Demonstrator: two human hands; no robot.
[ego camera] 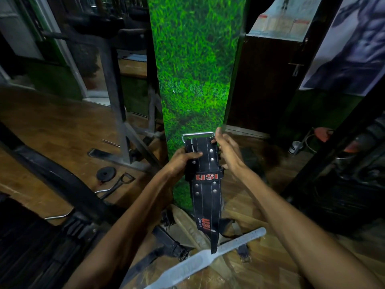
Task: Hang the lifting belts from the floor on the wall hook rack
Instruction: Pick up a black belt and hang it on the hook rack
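Note:
I hold a black leather lifting belt [206, 192] with red "USI" lettering upright in front of a green grass-patterned pillar [193, 69]. My left hand [183, 159] grips its left edge just below the metal buckle [198, 136]. My right hand [226, 151] holds the right side near the buckle, thumb up. The belt's tail hangs down toward the floor. On the floor below lie a grey belt [200, 261], a tan belt [187, 224] and black belts [166, 245] in a loose heap. No hook rack is visible.
Black gym machine frames [116, 97] stand to the left on the wooden floor, with a small weight plate [106, 174] and a cable handle [118, 184] beside them. A dark door [268, 80] and a poster [354, 38] are on the right, with a dark rack [343, 195] below.

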